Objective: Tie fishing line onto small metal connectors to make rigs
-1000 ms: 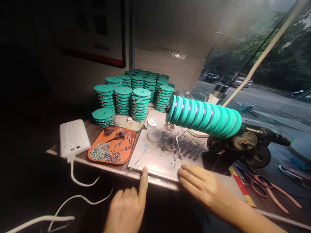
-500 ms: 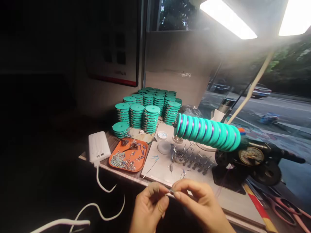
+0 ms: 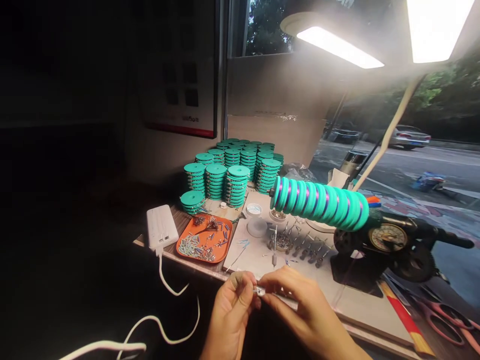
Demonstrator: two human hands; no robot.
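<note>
My left hand (image 3: 234, 305) pinches a small silvery metal piece (image 3: 258, 290) between thumb and forefinger, low in the view and in front of the board's near edge. From the other side, my right hand (image 3: 300, 302) closes thumb and fingertips on the same piece. Its exact kind is too small to tell. Just beyond the hands, a thin rod with a spring and a weight (image 3: 274, 250) lies on the pale board (image 3: 243, 270). Behind it a round dish of small metal parts (image 3: 283, 243) stands beside a row of weighted metal pieces (image 3: 309, 252).
An orange tray (image 3: 210, 259) of small parts and a white power bank (image 3: 161, 227) with a cable lie left. Stacked green spools (image 3: 238, 185) stand behind. A hand-cranked winder (image 3: 390, 237) carries a row of green discs (image 3: 318, 202). Pink-handled scissors (image 3: 446, 320) lie at right.
My left thumb has come up against its forefinger, and the metal piece between my hands shows more clearly. The whole view has shifted slightly.
</note>
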